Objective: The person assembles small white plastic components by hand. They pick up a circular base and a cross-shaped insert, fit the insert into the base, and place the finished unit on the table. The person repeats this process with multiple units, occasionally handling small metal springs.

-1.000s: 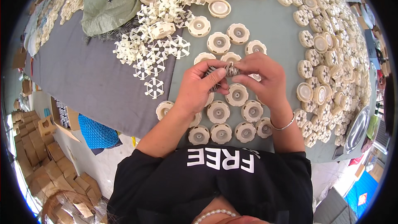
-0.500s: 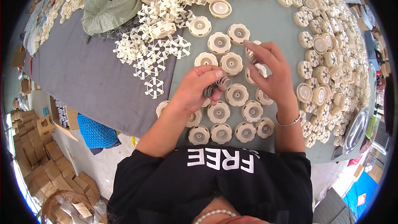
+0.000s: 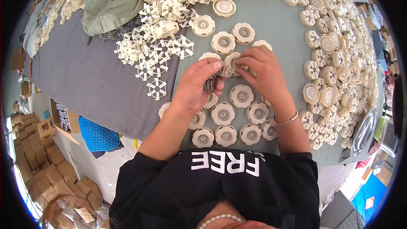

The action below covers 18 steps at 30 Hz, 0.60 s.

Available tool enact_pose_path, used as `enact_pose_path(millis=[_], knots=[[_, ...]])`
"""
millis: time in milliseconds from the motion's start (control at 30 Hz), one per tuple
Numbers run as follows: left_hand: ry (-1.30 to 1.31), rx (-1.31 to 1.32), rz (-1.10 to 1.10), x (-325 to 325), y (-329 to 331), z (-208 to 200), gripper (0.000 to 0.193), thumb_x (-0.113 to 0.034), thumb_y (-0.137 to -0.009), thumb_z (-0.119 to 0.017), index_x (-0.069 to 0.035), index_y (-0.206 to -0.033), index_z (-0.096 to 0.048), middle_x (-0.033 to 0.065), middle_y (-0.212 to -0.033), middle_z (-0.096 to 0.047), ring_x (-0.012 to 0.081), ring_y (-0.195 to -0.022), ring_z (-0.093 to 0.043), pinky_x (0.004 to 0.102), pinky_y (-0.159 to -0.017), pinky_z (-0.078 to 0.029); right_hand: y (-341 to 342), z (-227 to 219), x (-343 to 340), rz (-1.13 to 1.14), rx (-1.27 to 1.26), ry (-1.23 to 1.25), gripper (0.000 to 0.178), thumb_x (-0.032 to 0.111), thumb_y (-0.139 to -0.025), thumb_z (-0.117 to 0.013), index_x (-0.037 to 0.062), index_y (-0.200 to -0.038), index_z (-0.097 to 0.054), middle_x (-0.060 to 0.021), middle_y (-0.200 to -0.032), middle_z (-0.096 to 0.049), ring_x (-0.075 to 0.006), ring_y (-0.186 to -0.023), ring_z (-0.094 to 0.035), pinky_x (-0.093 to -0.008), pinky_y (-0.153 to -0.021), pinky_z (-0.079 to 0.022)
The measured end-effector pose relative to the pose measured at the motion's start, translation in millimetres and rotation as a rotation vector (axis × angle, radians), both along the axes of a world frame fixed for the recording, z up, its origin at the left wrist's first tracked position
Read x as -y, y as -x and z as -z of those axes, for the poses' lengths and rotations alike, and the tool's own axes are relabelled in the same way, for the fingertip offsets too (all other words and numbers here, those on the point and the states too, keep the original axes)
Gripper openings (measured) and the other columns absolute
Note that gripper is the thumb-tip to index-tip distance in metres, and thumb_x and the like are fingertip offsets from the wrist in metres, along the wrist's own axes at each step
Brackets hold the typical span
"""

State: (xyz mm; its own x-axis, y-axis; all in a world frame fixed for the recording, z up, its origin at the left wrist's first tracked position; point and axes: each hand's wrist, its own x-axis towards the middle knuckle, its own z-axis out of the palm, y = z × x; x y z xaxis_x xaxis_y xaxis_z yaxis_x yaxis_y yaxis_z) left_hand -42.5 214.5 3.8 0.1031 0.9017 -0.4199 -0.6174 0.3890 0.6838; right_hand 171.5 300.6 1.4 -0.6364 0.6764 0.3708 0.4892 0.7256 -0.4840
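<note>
Right hand (image 3: 260, 70) back w/ left hand (image 3: 196, 85), maybe springs (image 3: 216, 78)

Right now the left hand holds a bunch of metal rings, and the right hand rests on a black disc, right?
Not quite. The head view shows the disc under the right hand is cream, not black. The left hand does hold a bunch of metal rings.

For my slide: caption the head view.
Left hand holds metal rings; right hand fingers a cream disc.
</note>
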Motion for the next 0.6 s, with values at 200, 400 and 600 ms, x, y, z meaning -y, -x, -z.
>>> enact_pose_path(millis=[200, 400, 600], knots=[[0.04, -0.015, -0.009, 0, -3, -2, 0.017, -0.017, -0.102, -0.069, -0.005, -0.113, -0.07, 0.0024, -0.095, -0.07, 0.0098, -0.07, -0.062, 0.0259, -0.054, -0.049, -6, -19, 4, 0.007, -0.243, 0.262, 0.023, 0.007, -0.082, -0.084, 0.0076, -0.104, -0.077, -0.007, -0.106, -0.073, -0.0268, -0.102, -0.069, -0.039, -0.089, -0.056], [-0.133, -0.222, 0.095, 5, -18, 7, 0.021, -0.015, -0.103, -0.067, -0.002, -0.119, -0.071, 0.0019, -0.094, -0.068, 0.0108, -0.072, -0.064, 0.0261, -0.057, -0.051, -12, -40, 10, -0.221, -0.279, 0.413, 0.018, 0.002, -0.09, -0.079, 0.0034, -0.107, -0.076, -0.0081, -0.107, -0.074, -0.0195, -0.096, -0.072, -0.0338, -0.082, -0.059], [-0.033, 0.181, -0.023, 1, -14, 2, 0.035, -0.019, -0.108, -0.059, 0.0, -0.137, -0.061, 0.0086, -0.109, -0.067, 0.011, -0.078, -0.06, 0.025, -0.058, -0.05, -55, -32, 8, 0.167, -0.214, 0.316, 0.015, 0.003, -0.085, -0.083, 0.0018, -0.096, -0.072, -0.0081, -0.1, -0.073, -0.028, -0.095, -0.071, -0.0377, -0.084, -0.057]])
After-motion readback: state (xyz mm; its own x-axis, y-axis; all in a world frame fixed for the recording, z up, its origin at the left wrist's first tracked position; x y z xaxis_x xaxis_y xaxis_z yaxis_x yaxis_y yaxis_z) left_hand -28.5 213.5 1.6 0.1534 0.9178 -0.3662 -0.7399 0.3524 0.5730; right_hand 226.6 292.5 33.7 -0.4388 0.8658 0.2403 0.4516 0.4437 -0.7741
